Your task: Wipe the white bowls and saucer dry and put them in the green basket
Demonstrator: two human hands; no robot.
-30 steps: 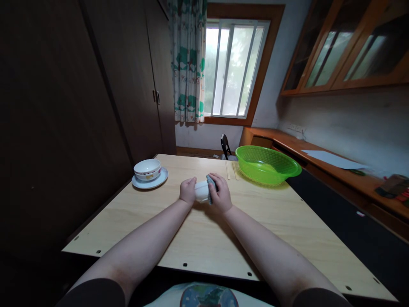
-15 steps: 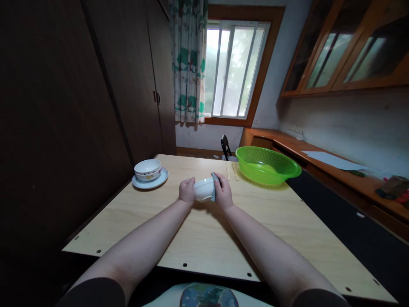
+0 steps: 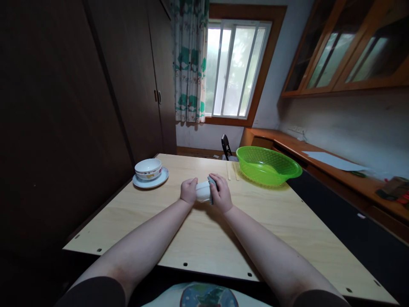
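Over the middle of the wooden table (image 3: 140, 226), a white bowl (image 3: 202, 192) is held tipped on its side. My left hand (image 3: 188, 190) is closed round its left end, thumb on top. At the other end, my right hand (image 3: 221, 194) grips a blue-grey cloth (image 3: 211, 189) pressed against the bowl. Part of the bowl is hidden behind my fingers and the cloth, so its inside does not show.
On the left, stacked white patterned bowls (image 3: 148, 169) sit on a pale plate (image 3: 161, 181). Chopsticks (image 3: 228, 171) lie near the back edge, beside a large green plastic basin (image 3: 268, 168). A dark wardrobe (image 3: 111, 85) borders the left side; a wooden desk (image 3: 306, 147) runs along the right.
My right hand and the cloth have shifted slightly left along the bowl, covering more of it. My left hand keeps its grip, and the other dishes stay put.
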